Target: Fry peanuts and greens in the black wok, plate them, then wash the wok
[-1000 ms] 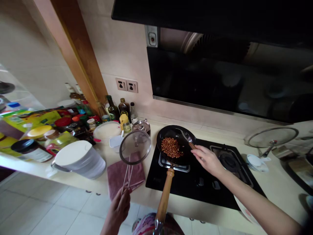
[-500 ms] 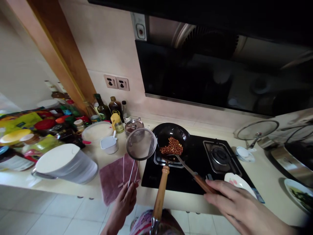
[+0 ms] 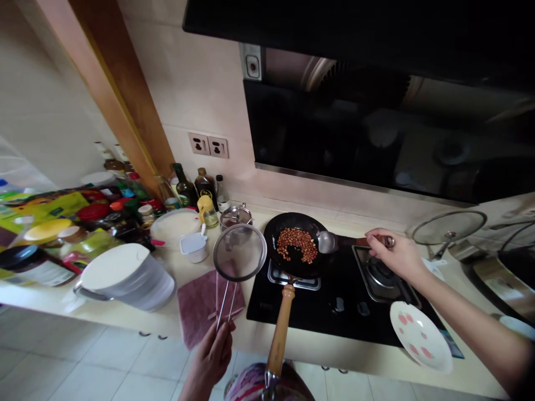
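Observation:
My left hand (image 3: 215,351) is closed round the wire handle of a round mesh strainer (image 3: 239,252), held over the counter left of the stove. My right hand (image 3: 390,253) grips the wooden handle of a spatula (image 3: 328,243), whose metal head is at the right rim of the wok. The black wok (image 3: 276,224) sits on the left burner, its wooden handle (image 3: 280,328) pointing toward me. Reddish-brown peanuts (image 3: 297,240) lie inside it in a curved heap, with dark liquid or bare wok at the near side.
A flowered plate (image 3: 421,337) rests at the stove's right front. The right burner (image 3: 379,272) lies below my right hand. Leftward are a purple cloth (image 3: 196,312), a white pitcher (image 3: 129,278), a lidded metal pot (image 3: 236,214) and several bottles. A glass lid (image 3: 449,227) leans at the back right.
My right hand has moved up and away, bringing the spatula from the wok's near side to its right rim. The peanuts have spread into an arc. The strainer stays nearly in place.

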